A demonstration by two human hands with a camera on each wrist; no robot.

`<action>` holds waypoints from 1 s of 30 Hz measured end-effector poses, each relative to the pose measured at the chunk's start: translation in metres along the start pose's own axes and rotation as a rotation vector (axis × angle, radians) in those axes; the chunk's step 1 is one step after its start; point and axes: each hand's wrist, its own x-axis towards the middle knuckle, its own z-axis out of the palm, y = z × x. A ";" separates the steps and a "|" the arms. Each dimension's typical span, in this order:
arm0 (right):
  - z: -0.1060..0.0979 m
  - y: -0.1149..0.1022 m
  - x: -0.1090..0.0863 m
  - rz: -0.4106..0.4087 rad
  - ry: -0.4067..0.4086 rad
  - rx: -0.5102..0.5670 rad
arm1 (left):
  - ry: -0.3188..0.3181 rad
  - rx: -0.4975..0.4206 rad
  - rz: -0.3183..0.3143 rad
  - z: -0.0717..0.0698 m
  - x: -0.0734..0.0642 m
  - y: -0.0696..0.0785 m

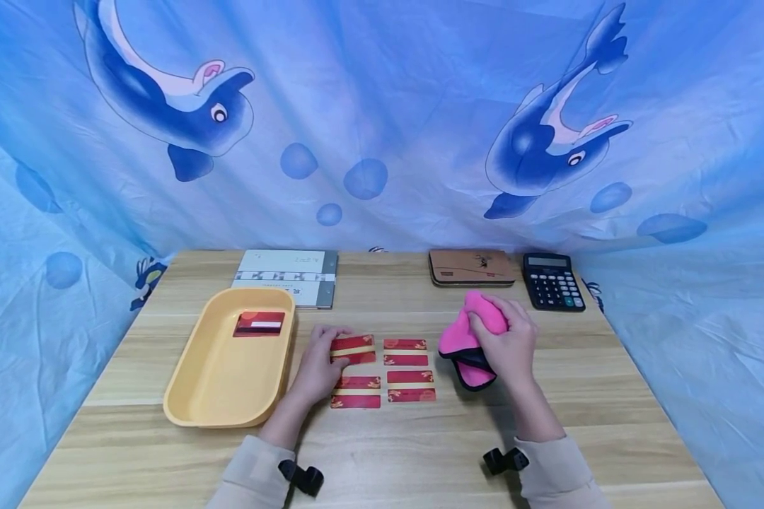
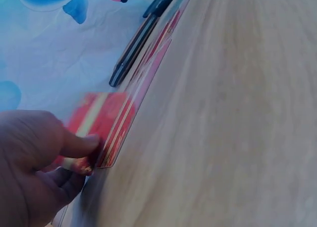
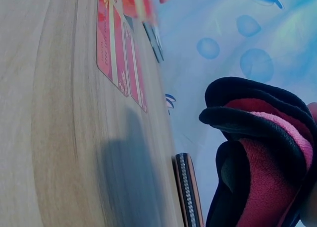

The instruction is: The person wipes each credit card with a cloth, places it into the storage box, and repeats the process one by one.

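In the head view my left hand (image 1: 313, 366) pinches a red card (image 1: 354, 342) with a gold stripe between thumb and fingers. The left wrist view shows this card (image 2: 106, 115) tilted up off the table, blurred. Similar cards lie flat beside it: one at the upper right (image 1: 405, 345), one at the lower right (image 1: 411, 394) and one at the lower left (image 1: 356, 401). To their right, my right hand (image 1: 509, 339) grips a bunched pink cloth (image 1: 456, 335) with black edging. In the right wrist view the folded cloth (image 3: 265, 175) hangs above the table.
A yellow tray (image 1: 173, 396) stands at left with a red card (image 1: 259, 324) carrying a dark stripe in it. Along the back lie a grey-white book or box (image 1: 285, 260), a brown zipped wallet (image 1: 471, 267) and a black calculator (image 1: 552, 281). A blue dolphin-print curtain (image 1: 382, 127) surrounds the table.
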 end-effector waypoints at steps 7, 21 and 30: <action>0.000 -0.002 0.000 -0.023 -0.006 0.024 | 0.218 -0.237 -0.120 -0.006 0.001 0.017; 0.013 -0.029 0.005 -0.154 0.013 0.120 | 0.239 -0.918 -0.257 -0.006 0.013 0.078; 0.031 -0.055 0.006 -0.274 -0.056 0.231 | 0.121 -1.058 -0.186 0.002 0.011 0.114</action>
